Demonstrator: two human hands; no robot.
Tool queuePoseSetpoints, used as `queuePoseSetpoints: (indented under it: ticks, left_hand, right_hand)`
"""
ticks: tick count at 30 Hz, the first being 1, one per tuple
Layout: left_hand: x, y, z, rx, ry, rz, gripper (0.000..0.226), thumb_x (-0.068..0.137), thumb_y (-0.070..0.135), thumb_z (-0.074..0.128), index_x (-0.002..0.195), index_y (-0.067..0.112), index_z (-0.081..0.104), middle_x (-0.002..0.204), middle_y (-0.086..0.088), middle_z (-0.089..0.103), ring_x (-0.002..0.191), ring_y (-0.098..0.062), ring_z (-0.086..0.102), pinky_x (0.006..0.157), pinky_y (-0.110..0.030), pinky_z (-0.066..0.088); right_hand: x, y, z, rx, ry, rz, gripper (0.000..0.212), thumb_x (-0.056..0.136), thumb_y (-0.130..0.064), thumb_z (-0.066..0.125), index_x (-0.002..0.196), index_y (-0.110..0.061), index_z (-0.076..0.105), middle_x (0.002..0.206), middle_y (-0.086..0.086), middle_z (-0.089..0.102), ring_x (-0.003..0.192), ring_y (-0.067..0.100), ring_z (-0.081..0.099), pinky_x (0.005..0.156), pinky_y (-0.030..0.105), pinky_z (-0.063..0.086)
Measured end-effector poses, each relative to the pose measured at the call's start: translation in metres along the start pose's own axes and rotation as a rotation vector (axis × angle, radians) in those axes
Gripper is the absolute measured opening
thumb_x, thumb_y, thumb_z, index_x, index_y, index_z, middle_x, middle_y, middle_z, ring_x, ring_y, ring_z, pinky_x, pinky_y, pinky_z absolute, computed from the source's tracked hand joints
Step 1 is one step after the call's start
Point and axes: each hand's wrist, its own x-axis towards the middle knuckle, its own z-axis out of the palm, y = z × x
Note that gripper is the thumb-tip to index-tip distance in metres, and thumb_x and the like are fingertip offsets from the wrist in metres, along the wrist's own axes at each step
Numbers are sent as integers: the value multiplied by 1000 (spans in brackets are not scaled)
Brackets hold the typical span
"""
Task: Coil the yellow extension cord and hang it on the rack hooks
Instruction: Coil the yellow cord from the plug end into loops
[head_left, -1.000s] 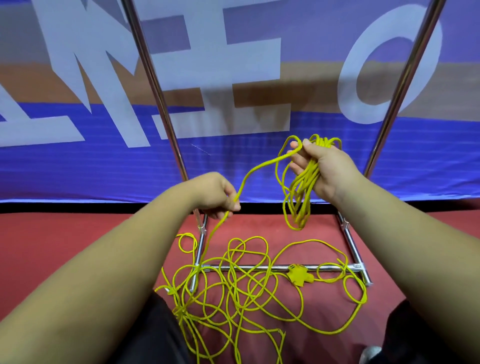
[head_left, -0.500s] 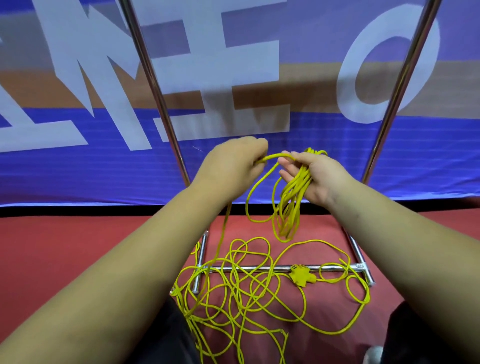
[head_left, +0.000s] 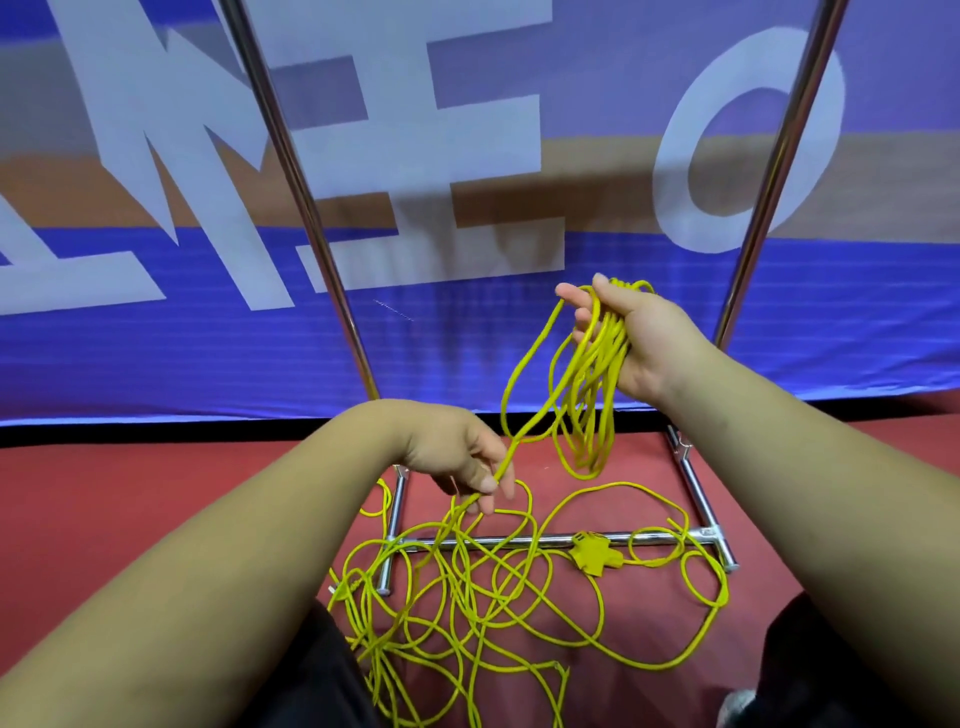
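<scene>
While our right hand (head_left: 641, 345) grips the coil (head_left: 605, 358), our left hand (head_left: 460, 457) pinches loose cord (head_left: 595, 555); next we'd lift another loop across.

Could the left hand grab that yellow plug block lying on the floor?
Probably yes. The left hand hangs above and left of the plug block, with only loose cord between, though it pinches a strand that it must drop first.

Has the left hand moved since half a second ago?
Yes. The left hand dropped away from the right hand, down toward the rack's left foot bar, pinching the yellow cord.
</scene>
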Motion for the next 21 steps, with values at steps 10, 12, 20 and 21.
queuePoseSetpoints:
  ticks: [10,12,20,21]
  left_hand:
    - [-52,39,-13,-80,480,107,12,87,10,82,87,6,70,71,-17,64,65,-17,63,61,-25,52]
    - [-62,38,-15,-197,606,168,15,89,7,79,87,2,65,69,-14,48,61,-17,54,60,-26,51]
    - [-71,39,-16,-207,685,311,14,101,23,67,106,23,80,79,-8,52,71,-18,46,64,-30,46]
    - [-70,40,-16,-172,633,306,16,101,26,66,108,25,80,80,-11,51,72,-21,44,66,-34,43]
  right_hand:
    - [3,-7,-18,-298,93,32,37,100,-48,67,122,-20,57,108,8,81,57,10,68,59,28,59]
    - [3,-9,-21,-290,100,51,28,100,-41,70,116,-20,61,104,8,82,57,10,69,56,26,59]
    - [8,-6,-23,-366,74,116,4,101,-15,63,98,-13,63,75,1,76,48,8,61,47,24,51]
    - [8,-5,-22,-381,60,112,3,101,-15,62,99,-13,62,76,2,76,47,8,57,45,23,49]
